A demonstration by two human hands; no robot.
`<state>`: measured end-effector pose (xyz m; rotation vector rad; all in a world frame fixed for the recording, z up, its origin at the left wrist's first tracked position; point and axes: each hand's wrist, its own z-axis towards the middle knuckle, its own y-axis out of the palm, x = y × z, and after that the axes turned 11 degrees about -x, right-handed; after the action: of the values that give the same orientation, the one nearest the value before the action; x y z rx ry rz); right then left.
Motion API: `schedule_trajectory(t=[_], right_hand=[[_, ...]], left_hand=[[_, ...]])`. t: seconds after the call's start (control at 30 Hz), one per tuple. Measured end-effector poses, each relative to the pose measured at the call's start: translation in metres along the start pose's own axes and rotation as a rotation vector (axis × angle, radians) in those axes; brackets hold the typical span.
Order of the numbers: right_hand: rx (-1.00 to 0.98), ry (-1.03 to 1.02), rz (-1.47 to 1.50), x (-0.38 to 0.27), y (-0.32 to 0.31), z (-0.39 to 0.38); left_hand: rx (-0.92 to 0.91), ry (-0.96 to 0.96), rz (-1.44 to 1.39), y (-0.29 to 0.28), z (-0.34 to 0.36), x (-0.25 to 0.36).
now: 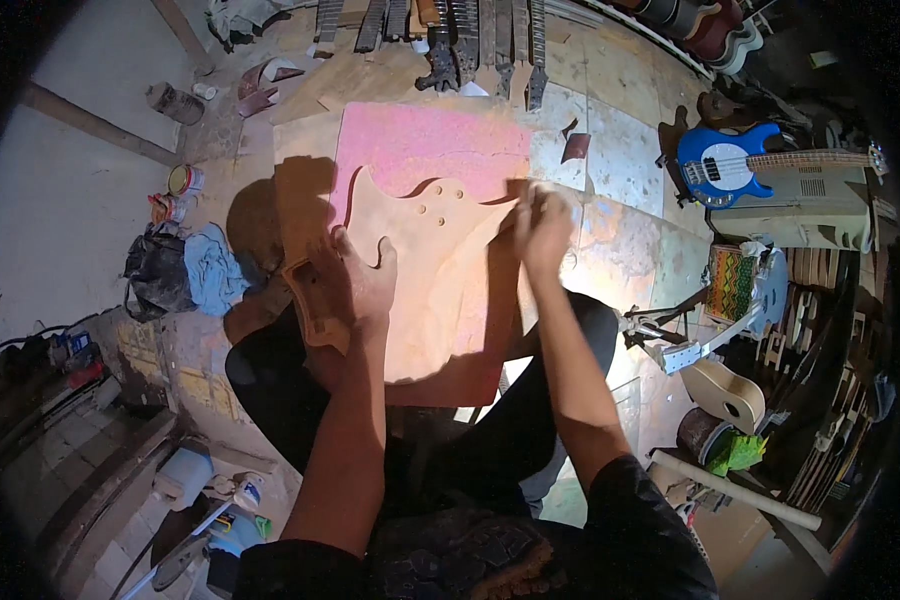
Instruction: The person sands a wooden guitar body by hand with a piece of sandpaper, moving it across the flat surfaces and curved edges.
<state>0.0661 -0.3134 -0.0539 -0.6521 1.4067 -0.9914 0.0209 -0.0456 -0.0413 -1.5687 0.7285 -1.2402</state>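
An unpainted wooden guitar body with two pointed horns and several small round holes lies flat on a pink-topped board in front of me. My left hand grips the left side of the body, its thumb laid on the face and its other fingers over the edge. At the right horn is my right hand, blurred by motion, with its fingers drawn together. Whatever it may hold is too smeared to make out. Beside my left hand a brown wooden piece with a hollow stands against the board.
Several guitar necks lie beyond the board. A blue bass guitar rests on a pale case at the right, with a pale acoustic guitar body nearer. A blue cloth, a black bag and tins sit at the left.
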Motion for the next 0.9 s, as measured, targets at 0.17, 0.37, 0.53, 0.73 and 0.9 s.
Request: schedule_trajectory(t=[0.17, 0.37, 0.53, 0.73, 0.9], right_hand=[[-0.209, -0.233, 0.047, -0.067, 0.002, -0.077], [-0.058, -0.056, 0.043, -0.029, -0.006, -0.005], [-0.374, -0.418, 0.040, -0.086, 0.004, -0.112], [-0.135, -0.161, -0.026, -0.066, -0.003, -0.028], [-0.590, -0.407, 0.185, -0.081, -0.009, -0.178]], left_hand=[[0.001, -0.010, -0.029, 0.002, 0.001, -0.015], [-0.135, -0.092, -0.064, 0.005, 0.001, -0.010], [-0.012, -0.023, -0.013, 0.000, -0.002, -0.018], [0.021, 0.050, -0.044, 0.009, 0.000, -0.016], [0.021, 0.069, -0.081, 0.012, 0.001, -0.025]])
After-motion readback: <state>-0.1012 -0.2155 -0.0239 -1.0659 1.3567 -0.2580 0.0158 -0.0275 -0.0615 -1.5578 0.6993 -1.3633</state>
